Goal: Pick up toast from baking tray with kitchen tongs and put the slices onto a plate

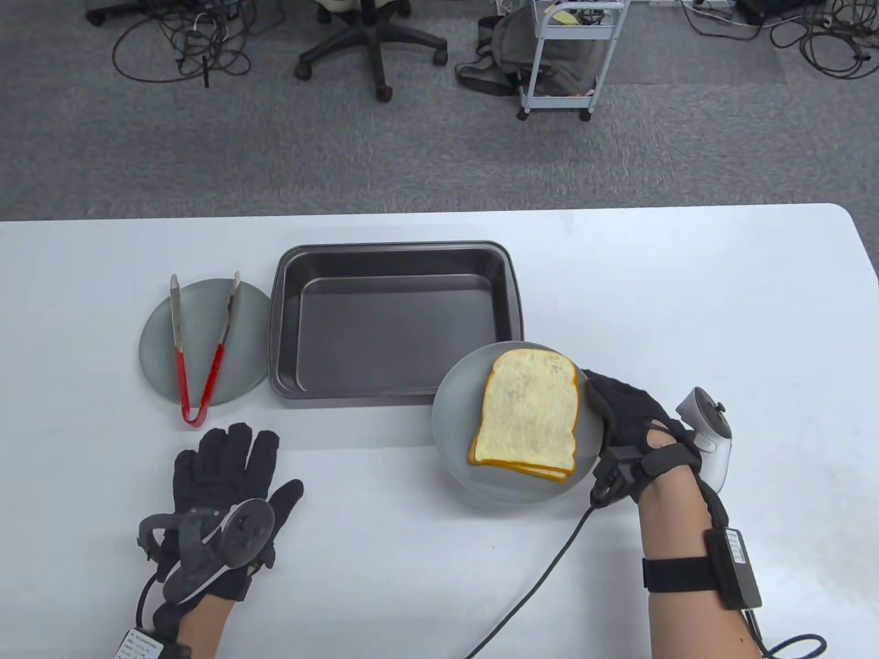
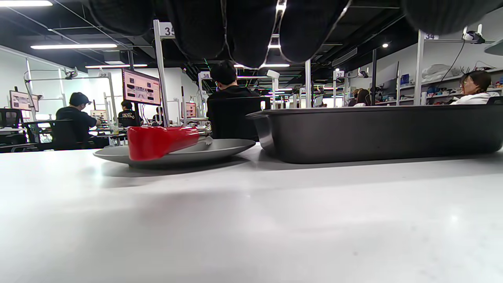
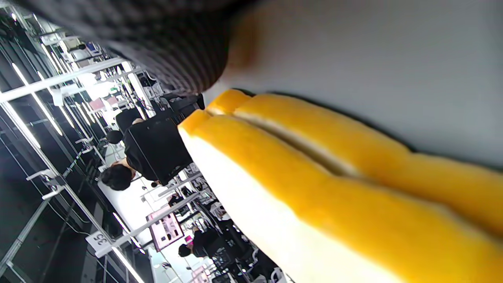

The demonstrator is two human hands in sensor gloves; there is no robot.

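Note:
Two toast slices (image 1: 527, 412) lie stacked on a grey plate (image 1: 450, 419) at the baking tray's front right corner. My right hand (image 1: 611, 405) grips this plate's right rim, the thumb lying over the edge beside the toast. In the right wrist view the yellow crusts of the toast (image 3: 314, 188) fill the frame, with the plate (image 3: 373, 59) behind and a gloved finger (image 3: 169, 43) on it. The dark baking tray (image 1: 275, 322) holds nothing. Red-handled tongs (image 1: 199, 350) lie on a second grey plate (image 1: 154, 343). My left hand (image 1: 230, 453) rests flat on the table below them, holding nothing.
The left wrist view looks low across the table at the tongs' red end (image 2: 157, 141), their plate (image 2: 220, 148) and the tray's side wall (image 2: 373, 133). Beyond the table's far edge are an office chair (image 1: 374, 41) and a white cart (image 1: 570, 55).

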